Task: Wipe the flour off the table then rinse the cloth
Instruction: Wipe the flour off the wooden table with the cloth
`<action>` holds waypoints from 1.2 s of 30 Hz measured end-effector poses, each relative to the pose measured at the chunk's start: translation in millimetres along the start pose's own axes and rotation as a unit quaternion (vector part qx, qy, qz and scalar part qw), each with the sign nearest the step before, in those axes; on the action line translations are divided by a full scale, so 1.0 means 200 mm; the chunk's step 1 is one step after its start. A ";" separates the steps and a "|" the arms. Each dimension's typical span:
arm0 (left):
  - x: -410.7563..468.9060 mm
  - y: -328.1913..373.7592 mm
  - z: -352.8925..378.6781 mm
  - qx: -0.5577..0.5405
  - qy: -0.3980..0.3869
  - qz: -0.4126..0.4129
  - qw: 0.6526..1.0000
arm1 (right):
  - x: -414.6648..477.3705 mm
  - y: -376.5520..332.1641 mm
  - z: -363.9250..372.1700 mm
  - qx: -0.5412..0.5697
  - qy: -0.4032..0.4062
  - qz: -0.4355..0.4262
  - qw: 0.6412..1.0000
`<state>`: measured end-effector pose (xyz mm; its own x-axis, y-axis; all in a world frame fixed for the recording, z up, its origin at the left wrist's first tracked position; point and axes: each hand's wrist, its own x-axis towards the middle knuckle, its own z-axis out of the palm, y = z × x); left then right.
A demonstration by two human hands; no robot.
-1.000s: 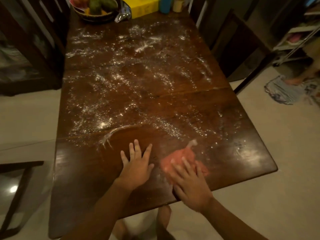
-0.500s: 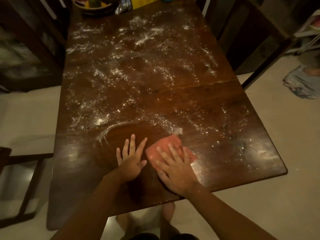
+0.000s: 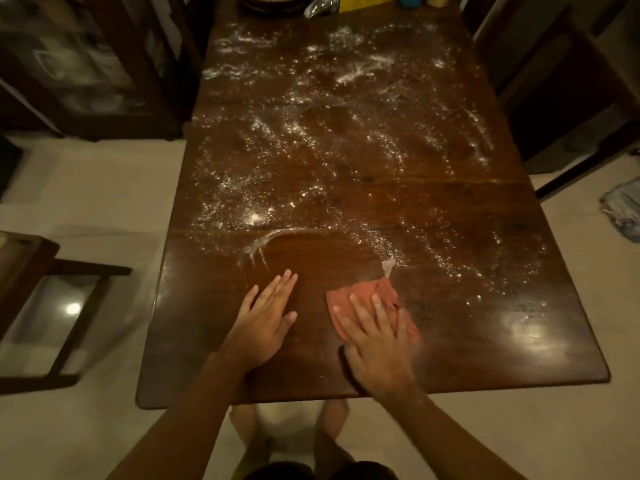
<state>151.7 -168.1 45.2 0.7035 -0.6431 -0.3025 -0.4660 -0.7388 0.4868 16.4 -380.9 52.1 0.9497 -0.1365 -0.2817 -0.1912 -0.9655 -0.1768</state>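
Near the lower middle of the frame, the right hand (image 3: 375, 344) lies flat with straight fingers pressing a pink cloth (image 3: 367, 299) against the dark wooden table (image 3: 485, 355); it pins the cloth without curling round it. Just left of it, apart from the cloth, the left hand (image 3: 265, 318) rests flat on bare wood, fingers straight and holding nothing. Flour (image 3: 311, 147) is scattered over the middle and upper part of the tabletop, with a curved white streak just above the left hand. A chair (image 3: 52, 306) stands at the left edge.

one table (image 3: 450, 341), one cloth (image 3: 363, 287)
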 end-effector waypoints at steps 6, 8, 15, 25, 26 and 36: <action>-0.03 -0.06 -0.03 -0.016 0.017 -0.008 1.000 | -0.18 -0.07 0.04 -0.058 -0.083 -0.282 0.954; -0.06 -0.14 -0.06 -0.011 0.029 -0.032 0.999 | -0.18 0.07 0.02 -0.068 -0.075 -0.262 0.960; -0.18 -0.40 -0.20 0.035 -0.011 -0.017 0.999 | 0.07 -0.16 -0.02 0.021 -0.018 0.091 0.995; -0.10 -0.58 -0.40 0.029 -0.007 -0.118 0.993 | 0.27 -0.53 0.01 0.004 -0.050 -0.091 0.995; -0.10 -0.58 -0.41 0.043 -0.014 -0.115 0.992 | 0.32 -0.50 -0.01 0.001 -0.050 -0.077 0.996; -0.07 -0.61 -0.47 0.075 -0.099 -0.095 0.988 | 0.54 -0.80 0.02 0.010 -0.014 -0.112 0.994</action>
<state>249.9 -50.1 66.6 0.6741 -0.5057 -0.5384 -0.4206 -0.8620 0.2830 149.0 -241.2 45.4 0.9618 0.0883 -0.2590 0.0193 -0.9661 -0.2576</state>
